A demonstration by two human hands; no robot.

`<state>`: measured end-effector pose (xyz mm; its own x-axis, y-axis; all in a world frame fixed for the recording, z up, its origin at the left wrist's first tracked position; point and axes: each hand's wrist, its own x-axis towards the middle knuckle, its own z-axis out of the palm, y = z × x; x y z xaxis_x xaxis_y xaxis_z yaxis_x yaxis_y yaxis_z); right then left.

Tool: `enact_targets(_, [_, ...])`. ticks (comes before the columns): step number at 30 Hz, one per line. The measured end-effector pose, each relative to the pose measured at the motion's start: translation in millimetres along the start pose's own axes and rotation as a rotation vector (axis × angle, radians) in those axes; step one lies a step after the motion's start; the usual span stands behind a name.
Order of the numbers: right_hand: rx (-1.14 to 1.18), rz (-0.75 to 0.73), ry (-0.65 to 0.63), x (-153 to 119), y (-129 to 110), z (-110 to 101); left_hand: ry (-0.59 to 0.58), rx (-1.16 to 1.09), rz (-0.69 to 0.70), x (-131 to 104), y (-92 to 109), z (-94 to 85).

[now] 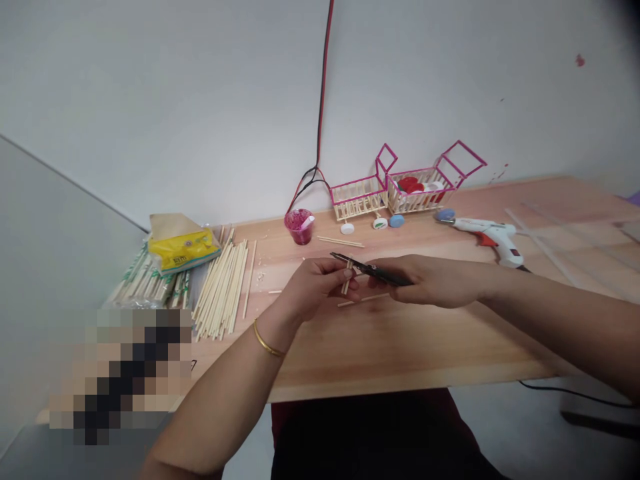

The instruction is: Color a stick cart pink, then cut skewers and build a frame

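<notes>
My left hand (315,283) pinches a couple of short pale wooden sticks (347,285), which stand nearly upright between thumb and fingers. In my right hand (433,281) is a black hand cutter (383,273), its narrow jaws lying across the upper part of those sticks. Whether it is scissors or pliers I cannot make out. Under the hands another loose stick (363,300) rests on the wooden table (350,360). Farther back lie two thin sticks (341,241) side by side.
Behind stand two small stick-built carts (360,198) (417,193) with magenta rims. A cup of magenta paint (299,228) is left of them, a white glue gun (487,233) to the right. Left, a pile of sticks (223,290) lies beside a yellow packet (183,250).
</notes>
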<state>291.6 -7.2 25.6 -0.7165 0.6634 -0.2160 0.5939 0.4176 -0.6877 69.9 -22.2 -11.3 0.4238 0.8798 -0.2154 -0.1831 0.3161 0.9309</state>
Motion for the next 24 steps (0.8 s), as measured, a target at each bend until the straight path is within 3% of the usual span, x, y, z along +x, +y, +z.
enact_targets(4, [0.015,0.065,-0.06,-1.6,-0.2,-2.8,-0.018,0.013,-0.022,-0.4,0.6,-0.4])
enact_targets(12, [-0.051,-0.031,-0.089,-6.2,-2.3,-8.0,-0.059,0.057,-0.026,-2.3,2.3,0.2])
enact_targets(16, [-0.056,0.03,-0.121,-8.2,-2.6,-8.8,-0.061,0.068,-0.029,-2.7,2.2,0.2])
enact_targets(24, [0.011,-0.006,-0.078,-8.1,3.8,-7.5,-0.082,0.088,-0.023,-5.0,3.8,0.5])
